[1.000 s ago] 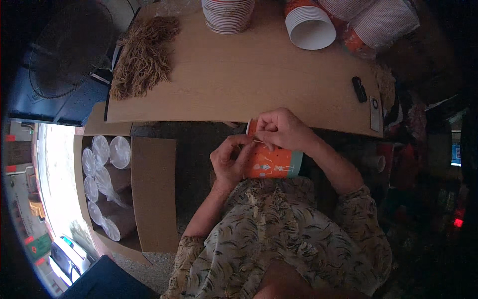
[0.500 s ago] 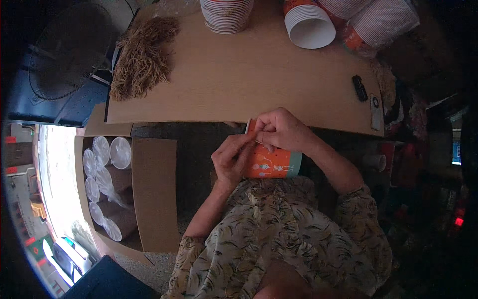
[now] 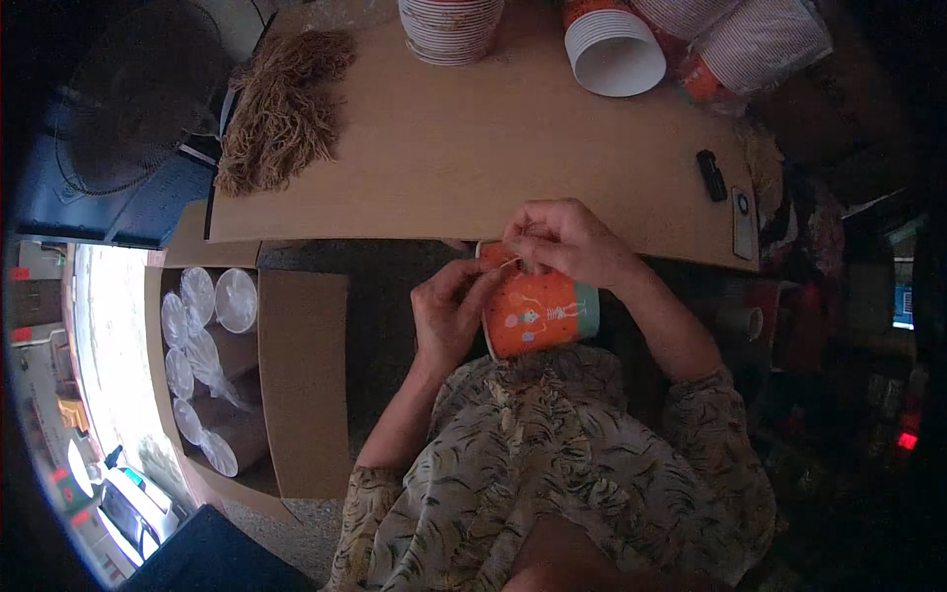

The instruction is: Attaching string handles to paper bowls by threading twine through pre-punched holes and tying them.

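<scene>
Head view, both hands, left (image 3: 449, 318) and right (image 3: 564, 242), pinching thin tan string (image 3: 509, 262) at smooth orange paper cup (image 3: 538, 312) rim

A craft workshop: stacked paper cups (image 3: 449, 25), a raffia bundle (image 3: 281, 104), a boxed-stock carton (image 3: 212, 370).

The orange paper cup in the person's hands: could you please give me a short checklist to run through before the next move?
1. Orange paper cup held on its side above the lap: ok.
2. Right hand grips the cup rim: ok.
3. Left hand pinches a thin strand at the rim: ok.
4. Strand attached to the cup: cannot tell.
5. Bundle of fibre lies on the table: ok.
6. Stacks of cups stand at the table's far edge: ok.
</scene>
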Demonstrator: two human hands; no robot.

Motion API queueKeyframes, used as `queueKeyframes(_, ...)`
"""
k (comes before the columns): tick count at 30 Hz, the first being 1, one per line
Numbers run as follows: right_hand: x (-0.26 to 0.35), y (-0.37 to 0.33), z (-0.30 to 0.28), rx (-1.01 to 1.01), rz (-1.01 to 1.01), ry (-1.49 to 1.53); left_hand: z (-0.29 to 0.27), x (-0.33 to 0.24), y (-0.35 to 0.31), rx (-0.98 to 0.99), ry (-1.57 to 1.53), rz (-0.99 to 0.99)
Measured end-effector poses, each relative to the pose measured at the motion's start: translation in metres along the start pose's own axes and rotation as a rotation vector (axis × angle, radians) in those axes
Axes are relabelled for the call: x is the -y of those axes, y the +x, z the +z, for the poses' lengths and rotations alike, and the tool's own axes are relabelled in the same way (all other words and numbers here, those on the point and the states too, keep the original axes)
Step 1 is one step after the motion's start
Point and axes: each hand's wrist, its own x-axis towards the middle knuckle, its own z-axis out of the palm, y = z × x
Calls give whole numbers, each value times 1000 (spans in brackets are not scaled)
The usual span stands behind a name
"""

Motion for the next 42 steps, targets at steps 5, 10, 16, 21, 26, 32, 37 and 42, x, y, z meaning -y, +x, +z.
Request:
queueKeyframes(5, -4, -16, -7, 3, -200, -13, -12, 5, 7, 94, -142, -88)
queueKeyframes(10, -5, -22, 9, -125, -253, -560, -19, -3, 13, 212, -304, -294)
queueKeyframes(16, -20, -17, 22, -227, -414, -627, -12, -10, 12, 194, -349, -322)
queueKeyframes(21, -20, -16, 25, -261, -423, -628, -14, -11, 12, 232, -294, -291)
queueKeyframes(26, -19, -17, 25, -251, -399, -612, -11, -15, 11, 197, -325, -283)
queueKeyframes(32, -15, -18, 25, -218, -384, -588, -8, -14, 10, 150, -302, -269)
queueKeyframes(37, -10, -16, 26, -176, -239, -501, -5, -15, 10, 107, -312, -239)
queueKeyframes(42, -10, -14, 25, -166, -160, -448, -7, -14, 9, 142, -262, -226)
